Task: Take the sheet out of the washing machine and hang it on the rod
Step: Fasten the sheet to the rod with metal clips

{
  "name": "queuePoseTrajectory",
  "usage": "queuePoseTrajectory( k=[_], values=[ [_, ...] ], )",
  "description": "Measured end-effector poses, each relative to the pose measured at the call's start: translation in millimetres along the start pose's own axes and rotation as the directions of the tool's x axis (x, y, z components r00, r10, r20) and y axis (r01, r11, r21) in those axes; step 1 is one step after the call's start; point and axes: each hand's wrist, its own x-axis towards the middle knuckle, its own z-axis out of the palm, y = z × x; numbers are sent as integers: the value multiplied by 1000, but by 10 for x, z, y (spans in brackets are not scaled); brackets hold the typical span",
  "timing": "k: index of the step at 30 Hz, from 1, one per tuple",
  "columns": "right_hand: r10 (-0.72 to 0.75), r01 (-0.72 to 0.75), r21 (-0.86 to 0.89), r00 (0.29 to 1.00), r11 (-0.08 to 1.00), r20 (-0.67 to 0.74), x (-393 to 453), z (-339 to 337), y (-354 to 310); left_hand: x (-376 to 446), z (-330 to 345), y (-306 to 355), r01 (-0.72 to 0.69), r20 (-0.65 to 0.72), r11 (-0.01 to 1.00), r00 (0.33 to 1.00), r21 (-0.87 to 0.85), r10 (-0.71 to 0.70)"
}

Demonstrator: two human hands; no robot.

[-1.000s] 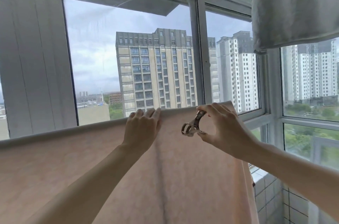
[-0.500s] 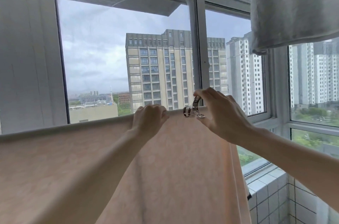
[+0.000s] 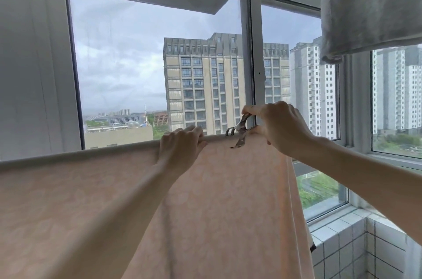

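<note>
A: Starting nearest, what is getting cut off or hidden?

B: Both bare forearms are entering from the bottom edge, so nothing of the person above them is showing. The pale peach patterned fabric sheet [image 3: 228,198] is running out of the picture at the left and the bottom. It is draping over the horizontal rod [image 3: 68,157], and the cloth is covering that rod along the whole stretch, so only its rounded line along the fold is showing.

A: And the hands?

B: Two hands. The left hand [image 3: 180,145] is curling over the top of the fold, fingers bent down onto the covered rod, pressing the cloth there. The right hand [image 3: 279,129] is pinching one shiny metal clothes clip [image 3: 238,133] by its handles, thumb below and fingers above. The clip's toothed mouth is sitting at the sheet's top edge, just beside the left hand. Whether the clip is actually biting the cloth is hard to make out.

A: Anything farther off?

B: One grey-white cloth [image 3: 365,4] is hanging at the upper right, its top cut off. Behind everything, the white-framed window [image 3: 255,61] is showing several tall apartment blocks under a cloudy sky, and a white tiled ledge [image 3: 342,228] is sitting at the lower right.
</note>
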Motion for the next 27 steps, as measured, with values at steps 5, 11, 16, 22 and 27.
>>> queuePoseTrajectory(
  k=[5,11,16,22,27],
  values=[
    [25,-26,67,1000,997,16,171,-9,-68,20,9,3,0,17,1000,1000,14,0],
    [17,-15,-16,992,1000,125,357,301,-117,-5,5,-18,-1,14,999,1000,34,0],
    [-40,-14,143,929,990,368,583,364,-76,-61,-34,-68,-8,-21,998,1000,58,9],
    [-160,152,57,971,987,176,398,324,-263,-103,-95,-121,-30,45,999,999,43,29],
    [-264,261,65,963,963,55,158,345,-517,-226,-245,-247,-59,130,997,990,56,51]
  ],
)
